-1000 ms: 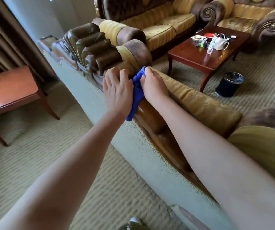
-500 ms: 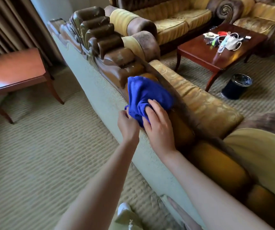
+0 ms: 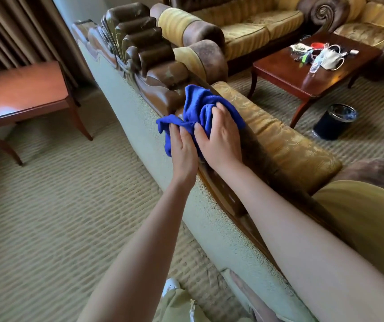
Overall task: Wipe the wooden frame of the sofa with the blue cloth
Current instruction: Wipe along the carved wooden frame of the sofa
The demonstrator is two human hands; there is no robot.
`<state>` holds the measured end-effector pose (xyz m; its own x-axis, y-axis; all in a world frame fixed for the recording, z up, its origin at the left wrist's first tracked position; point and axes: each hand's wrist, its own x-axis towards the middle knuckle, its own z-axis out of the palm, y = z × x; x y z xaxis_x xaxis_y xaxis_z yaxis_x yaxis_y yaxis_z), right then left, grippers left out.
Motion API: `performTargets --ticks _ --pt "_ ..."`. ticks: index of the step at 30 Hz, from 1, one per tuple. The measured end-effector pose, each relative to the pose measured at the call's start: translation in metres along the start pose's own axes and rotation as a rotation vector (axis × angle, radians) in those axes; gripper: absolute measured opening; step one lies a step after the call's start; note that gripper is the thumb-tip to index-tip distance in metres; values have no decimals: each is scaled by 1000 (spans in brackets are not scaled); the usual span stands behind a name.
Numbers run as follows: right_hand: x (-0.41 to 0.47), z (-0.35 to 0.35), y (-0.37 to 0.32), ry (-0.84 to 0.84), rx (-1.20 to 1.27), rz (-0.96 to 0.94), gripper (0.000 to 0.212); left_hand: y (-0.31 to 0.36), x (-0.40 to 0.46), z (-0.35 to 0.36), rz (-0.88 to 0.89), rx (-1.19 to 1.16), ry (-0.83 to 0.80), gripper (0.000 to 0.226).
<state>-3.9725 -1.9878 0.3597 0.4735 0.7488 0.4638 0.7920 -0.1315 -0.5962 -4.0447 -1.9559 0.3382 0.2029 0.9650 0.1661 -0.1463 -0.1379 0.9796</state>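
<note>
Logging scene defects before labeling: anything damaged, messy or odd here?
Yes. The sofa's pale back panel looks stained dark along its seam with the wooden frame, and its lower edge near the bottom of the view looks torn. Loose clutter crowds the coffee table. The blue cloth is bunched, not flat.

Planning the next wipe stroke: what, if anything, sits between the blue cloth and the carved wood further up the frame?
Nothing visible. The blue cloth, under both hands, already lies on the wooden frame, touching the carved section ahead.
</note>
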Motion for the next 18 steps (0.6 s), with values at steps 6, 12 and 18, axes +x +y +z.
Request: performTargets --ticks 6,12,18 --pt "-25 4 4 43 -61 52 65 -14 -25 -3 -2 -17 -51 30" --pt "-66 -12 15 127 196 240 47 -23 -67 5 37 84 -76 18" --pt "-39 -28 6 234 355 320 44 -4 -44 17 118 287 -15 46"
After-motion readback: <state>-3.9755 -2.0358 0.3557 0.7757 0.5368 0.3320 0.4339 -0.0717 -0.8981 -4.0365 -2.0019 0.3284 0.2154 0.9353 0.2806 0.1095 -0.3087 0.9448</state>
